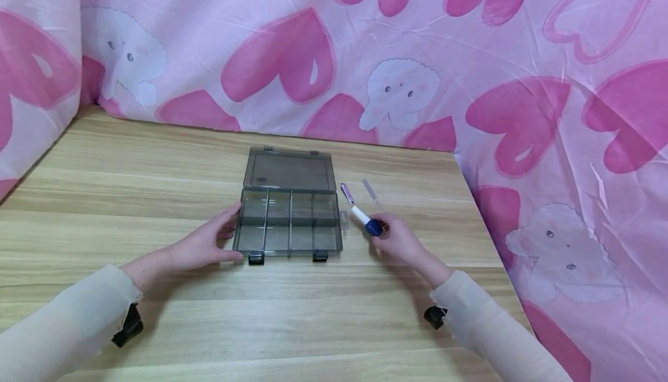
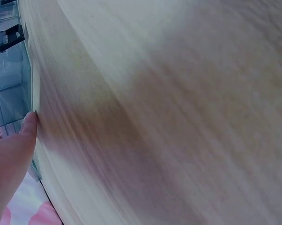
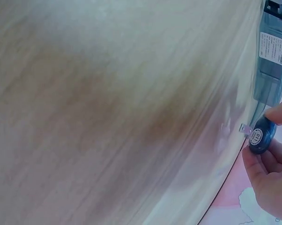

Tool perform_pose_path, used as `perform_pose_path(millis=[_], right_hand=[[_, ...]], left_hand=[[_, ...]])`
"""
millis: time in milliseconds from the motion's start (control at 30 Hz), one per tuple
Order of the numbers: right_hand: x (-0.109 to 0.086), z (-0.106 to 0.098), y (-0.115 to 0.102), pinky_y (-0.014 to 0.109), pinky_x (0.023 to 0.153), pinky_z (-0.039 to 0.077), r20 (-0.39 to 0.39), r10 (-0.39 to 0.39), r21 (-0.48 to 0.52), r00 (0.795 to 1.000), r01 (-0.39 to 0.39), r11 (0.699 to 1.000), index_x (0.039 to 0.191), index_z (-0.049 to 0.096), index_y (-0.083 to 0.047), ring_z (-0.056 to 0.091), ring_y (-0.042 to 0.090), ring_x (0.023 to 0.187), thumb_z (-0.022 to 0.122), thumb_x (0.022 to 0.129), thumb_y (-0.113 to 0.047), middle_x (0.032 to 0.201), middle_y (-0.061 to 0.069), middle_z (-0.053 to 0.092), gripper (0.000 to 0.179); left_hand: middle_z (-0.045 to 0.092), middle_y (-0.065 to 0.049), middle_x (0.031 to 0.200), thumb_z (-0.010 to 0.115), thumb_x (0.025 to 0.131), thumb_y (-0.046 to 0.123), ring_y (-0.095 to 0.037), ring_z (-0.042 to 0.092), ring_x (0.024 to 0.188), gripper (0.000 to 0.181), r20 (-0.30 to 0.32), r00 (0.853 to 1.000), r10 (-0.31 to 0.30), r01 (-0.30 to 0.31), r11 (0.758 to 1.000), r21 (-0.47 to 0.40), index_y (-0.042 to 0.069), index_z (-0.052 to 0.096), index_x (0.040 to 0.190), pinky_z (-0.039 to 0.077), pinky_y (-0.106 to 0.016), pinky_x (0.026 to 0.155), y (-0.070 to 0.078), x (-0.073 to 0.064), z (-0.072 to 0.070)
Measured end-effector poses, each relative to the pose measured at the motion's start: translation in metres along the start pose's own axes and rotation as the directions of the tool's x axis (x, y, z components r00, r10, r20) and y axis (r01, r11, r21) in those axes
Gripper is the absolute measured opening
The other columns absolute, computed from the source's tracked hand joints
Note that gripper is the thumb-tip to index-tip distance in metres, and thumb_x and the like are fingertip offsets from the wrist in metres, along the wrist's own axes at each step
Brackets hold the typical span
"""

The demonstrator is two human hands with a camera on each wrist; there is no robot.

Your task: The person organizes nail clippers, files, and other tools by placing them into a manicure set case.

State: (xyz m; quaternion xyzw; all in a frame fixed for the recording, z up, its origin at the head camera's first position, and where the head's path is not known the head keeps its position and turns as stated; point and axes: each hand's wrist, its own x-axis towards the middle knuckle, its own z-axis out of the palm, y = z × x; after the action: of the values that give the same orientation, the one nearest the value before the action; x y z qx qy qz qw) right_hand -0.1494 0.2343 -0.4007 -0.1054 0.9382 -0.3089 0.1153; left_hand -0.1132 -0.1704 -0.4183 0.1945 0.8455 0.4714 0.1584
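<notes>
Bottle (image 1: 367,224), labelled perhaps 011, pinched in right hand (image 1: 400,239); left hand (image 1: 200,247), fingers apart, touches grey box (image 1: 290,225)

The divided box (image 1: 278,237) is smooth, glossy plastic.

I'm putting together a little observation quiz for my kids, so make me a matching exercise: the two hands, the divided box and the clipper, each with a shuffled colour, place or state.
Column one
1. Left hand
2. Right hand
3. Divided box
4. Clipper

Column two
A. Lid open
B. Gripping the blue-and-white bottle
C. Purple
D. At the box's left side

Right pairs: 1-D, 2-B, 3-A, 4-C.
</notes>
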Motion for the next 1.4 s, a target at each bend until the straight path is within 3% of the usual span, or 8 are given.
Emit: perform_pose_path(millis=[467,967,1200,1400], right_hand=[[0.0,-0.013,-0.004,0.041,0.086,0.056,-0.048,-0.032,0.112,0.998,0.038,0.993,0.126,0.053,0.005,0.059,0.033,0.102,0.067,0.076,0.005,0.118,0.025,0.06,0.052],[-0.002,-0.017,-0.019,0.049,0.095,0.051,-0.032,-0.067,0.051,0.997,0.068,0.996,0.124,0.058,0.0,0.059,0.036,0.108,0.068,0.076,0.004,0.121,0.021,0.062,0.05],[-0.001,-0.011,-0.035,0.047,0.097,0.051,0.017,-0.159,0.056,0.987,0.158,0.986,0.124,0.059,-0.002,0.059,0.032,0.11,0.068,0.076,0.004,0.122,0.017,0.062,0.049],[0.001,-0.003,-0.048,0.043,0.096,0.052,0.036,-0.27,0.061,0.962,0.267,0.962,0.122,0.061,-0.003,0.06,0.029,0.109,0.068,0.074,0.007,0.12,0.015,0.064,0.049]], left_hand=[[0.02,-0.038,0.145,0.076,0.075,0.02,-0.051,0.037,0.127,0.108,0.0,1.0,-0.025,0.025,1.0,-0.015,-0.006,0.001,0.147,0.034,-0.053,0.108,-0.001,0.0,0.001],[0.019,-0.038,0.146,0.076,0.075,0.02,-0.051,0.035,0.128,0.108,0.002,0.999,-0.041,0.041,0.999,-0.033,-0.004,0.0,0.148,0.032,-0.052,0.108,0.0,-0.001,0.001],[0.019,-0.038,0.146,0.076,0.075,0.02,-0.05,0.036,0.128,0.108,0.004,0.999,-0.037,0.037,0.999,-0.028,-0.004,0.0,0.148,0.033,-0.052,0.108,-0.001,0.0,0.001],[0.019,-0.037,0.146,0.076,0.075,0.022,-0.051,0.036,0.128,0.108,0.004,0.999,-0.037,0.037,0.999,-0.028,-0.004,0.0,0.148,0.033,-0.052,0.108,0.0,-0.001,0.001]])
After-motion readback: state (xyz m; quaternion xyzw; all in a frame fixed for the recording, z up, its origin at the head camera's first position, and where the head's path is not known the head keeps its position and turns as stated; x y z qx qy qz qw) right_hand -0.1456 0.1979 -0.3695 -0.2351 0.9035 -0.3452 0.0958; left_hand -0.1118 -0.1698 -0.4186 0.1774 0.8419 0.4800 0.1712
